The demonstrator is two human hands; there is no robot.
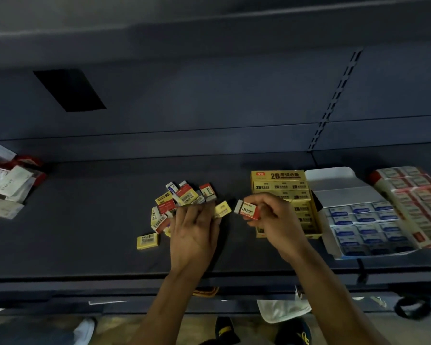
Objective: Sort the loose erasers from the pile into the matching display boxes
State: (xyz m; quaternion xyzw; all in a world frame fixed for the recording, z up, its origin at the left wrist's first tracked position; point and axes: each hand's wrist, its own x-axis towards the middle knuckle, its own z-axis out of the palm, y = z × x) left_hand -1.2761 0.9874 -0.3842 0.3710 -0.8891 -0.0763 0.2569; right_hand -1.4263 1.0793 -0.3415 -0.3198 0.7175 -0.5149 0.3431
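A pile of loose erasers in yellow, red and blue sleeves lies mid-shelf. My left hand rests on the pile's right side, fingers spread over the erasers. A single yellow eraser lies apart at the front left, another just right of my fingers. My right hand pinches a red-and-white 2B eraser in front of the yellow display box. To the right stand the blue-eraser box and the red-eraser box.
The dark shelf carries a heap of red and white packets at the far left. Its front edge runs below my wrists. A slotted upright rises on the back panel.
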